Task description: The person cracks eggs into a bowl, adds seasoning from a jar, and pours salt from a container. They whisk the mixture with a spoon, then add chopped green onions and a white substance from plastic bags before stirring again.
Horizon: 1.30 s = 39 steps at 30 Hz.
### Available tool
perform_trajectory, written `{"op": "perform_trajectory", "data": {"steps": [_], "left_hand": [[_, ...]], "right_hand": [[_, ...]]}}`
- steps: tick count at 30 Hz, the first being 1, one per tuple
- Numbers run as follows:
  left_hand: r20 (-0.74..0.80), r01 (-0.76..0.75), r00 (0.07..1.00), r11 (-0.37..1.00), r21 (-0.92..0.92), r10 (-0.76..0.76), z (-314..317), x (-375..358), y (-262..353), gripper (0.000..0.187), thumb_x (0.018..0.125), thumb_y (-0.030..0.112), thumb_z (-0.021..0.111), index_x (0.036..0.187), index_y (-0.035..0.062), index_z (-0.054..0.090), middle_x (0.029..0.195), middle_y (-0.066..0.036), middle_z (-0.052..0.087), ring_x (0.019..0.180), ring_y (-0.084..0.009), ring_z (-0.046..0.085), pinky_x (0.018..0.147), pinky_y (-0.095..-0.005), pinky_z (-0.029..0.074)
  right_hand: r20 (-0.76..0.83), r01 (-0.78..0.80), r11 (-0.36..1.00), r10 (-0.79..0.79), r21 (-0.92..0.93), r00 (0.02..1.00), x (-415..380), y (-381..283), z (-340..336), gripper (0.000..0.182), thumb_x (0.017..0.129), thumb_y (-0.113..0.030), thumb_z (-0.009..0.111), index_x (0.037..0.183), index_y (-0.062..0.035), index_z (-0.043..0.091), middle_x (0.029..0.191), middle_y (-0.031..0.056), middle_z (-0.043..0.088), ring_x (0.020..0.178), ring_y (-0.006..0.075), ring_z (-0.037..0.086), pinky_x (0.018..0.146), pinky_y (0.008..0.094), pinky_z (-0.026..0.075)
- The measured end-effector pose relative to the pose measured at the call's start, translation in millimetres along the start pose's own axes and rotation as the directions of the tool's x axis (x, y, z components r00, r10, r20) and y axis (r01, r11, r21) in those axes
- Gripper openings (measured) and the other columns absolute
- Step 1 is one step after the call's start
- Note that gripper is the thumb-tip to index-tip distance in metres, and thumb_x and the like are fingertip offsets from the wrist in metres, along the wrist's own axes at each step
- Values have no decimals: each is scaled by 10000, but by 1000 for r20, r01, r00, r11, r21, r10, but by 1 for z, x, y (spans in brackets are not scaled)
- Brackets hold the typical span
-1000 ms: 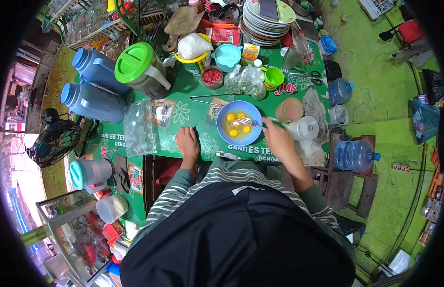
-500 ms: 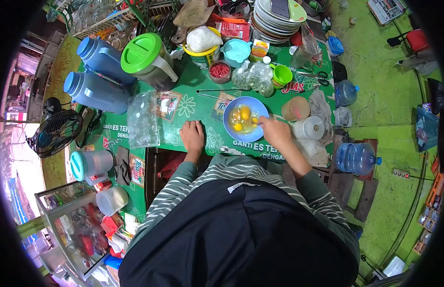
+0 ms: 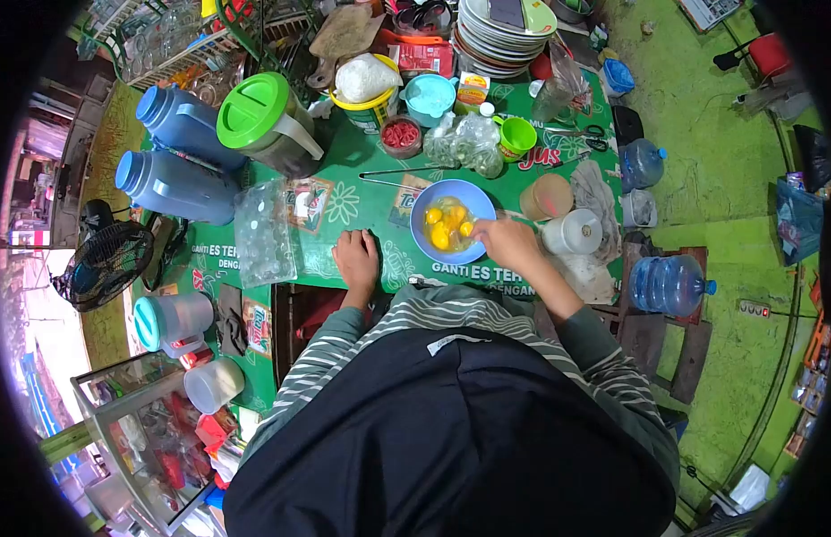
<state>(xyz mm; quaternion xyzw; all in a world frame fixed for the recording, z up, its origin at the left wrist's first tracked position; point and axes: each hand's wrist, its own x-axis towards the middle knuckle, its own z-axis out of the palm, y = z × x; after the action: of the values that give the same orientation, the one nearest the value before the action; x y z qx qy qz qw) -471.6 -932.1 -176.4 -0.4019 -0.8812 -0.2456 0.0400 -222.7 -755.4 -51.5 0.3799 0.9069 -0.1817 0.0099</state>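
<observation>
A blue bowl (image 3: 424, 243) stands near the front edge of the green-covered table, with raw eggs (image 3: 445, 230) in it. The yolks are partly spread through the clear white. My right hand (image 3: 507, 243) is at the bowl's right rim, its fingers pinched together over the eggs. What they grip is mostly hidden; a small rounded yellow end shows at the fingertips. To the left of the bowl, my left hand (image 3: 356, 261) lies on the tabletop, fingers stretched forward and holding nothing. Beyond the bowl are metal tongs (image 3: 406, 172).
Lidded containers (image 3: 572, 233) and a grey cloth (image 3: 597, 192) lie right of the bowl. Behind are a green cup (image 3: 517, 135), a bag of eggs (image 3: 476, 148), a red-filled tub (image 3: 401, 135) and stacked plates (image 3: 500, 45). A green-lidded pitcher (image 3: 268, 125) and blue jugs (image 3: 178, 186) stand left.
The yolks in the bowl have shifted and look more broken and spread. My right hand has moved slightly at the bowl's rim. My left hand rests in the same spot.
</observation>
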Motion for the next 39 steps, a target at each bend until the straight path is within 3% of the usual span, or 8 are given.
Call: {"op": "perform_trajectory", "data": {"steps": [11,17,22,25,28,31,37,39], "left_hand": [[135,-215,968,977,0,213,-13,-5,11,180,952,226,551,1021,68,602,971,-128,580,961,-306,545,892,-447,369],[229,-324,882,883,-338,411,-15,-12,36,693,863,439,674,1406,74,446,1200,-136,551,1131,-309,501,1037,-484,293],[305,-314,864,902,-296,401,-9,-4,44,774,797,463,724,1396,61,442,1247,-145,530,1185,-309,471,1056,-480,278],[325,-335,854,908,-251,406,-4,-6,42,793,801,527,696,1413,87,450,1244,-138,529,1182,-298,468,1055,-481,273],[329,-355,849,907,-227,415,-4,-6,41,802,815,580,662,1426,102,460,1231,-133,533,1166,-289,476,1049,-481,275],[321,-355,851,906,-232,416,-3,-5,42,797,817,589,653,1425,109,466,1232,-133,535,1169,-293,475,1049,-483,278],[324,-355,850,907,-228,415,-4,-3,41,806,814,596,651,1433,117,459,1235,-134,539,1172,-300,474,1051,-485,283],[329,-357,847,906,-226,416,-3,-5,41,810,812,596,653,1436,117,458,1232,-136,540,1171,-301,474,1052,-485,283]], "right_hand": [[41,-33,994,38,-105,998,6,-4,0,152,873,-129,567,989,-111,662,802,143,705,790,348,702,628,491,525],[-109,0,1000,-1,-4,994,9,6,12,94,874,-129,563,924,-102,638,778,145,694,719,371,690,593,488,517],[3,120,991,-120,65,993,12,0,-2,91,888,-140,558,920,-100,634,787,140,698,714,365,689,596,483,521],[-140,-74,993,62,-89,988,15,-3,8,122,905,-172,560,943,-110,658,800,155,701,710,364,691,595,493,519],[58,144,984,-151,106,987,8,-1,7,152,910,-197,568,971,-118,683,812,171,703,702,367,692,594,498,519],[-152,-37,999,42,36,987,11,-3,11,169,907,-198,567,987,-120,695,820,175,705,699,367,692,596,500,520],[78,8,997,-13,72,997,10,-1,7,190,919,-257,596,1057,-170,694,826,163,707,737,359,687,632,488,528],[-102,-46,997,39,-65,994,13,-2,15,155,890,-210,591,979,-129,690,810,173,701,717,361,690,596,503,523]]}}
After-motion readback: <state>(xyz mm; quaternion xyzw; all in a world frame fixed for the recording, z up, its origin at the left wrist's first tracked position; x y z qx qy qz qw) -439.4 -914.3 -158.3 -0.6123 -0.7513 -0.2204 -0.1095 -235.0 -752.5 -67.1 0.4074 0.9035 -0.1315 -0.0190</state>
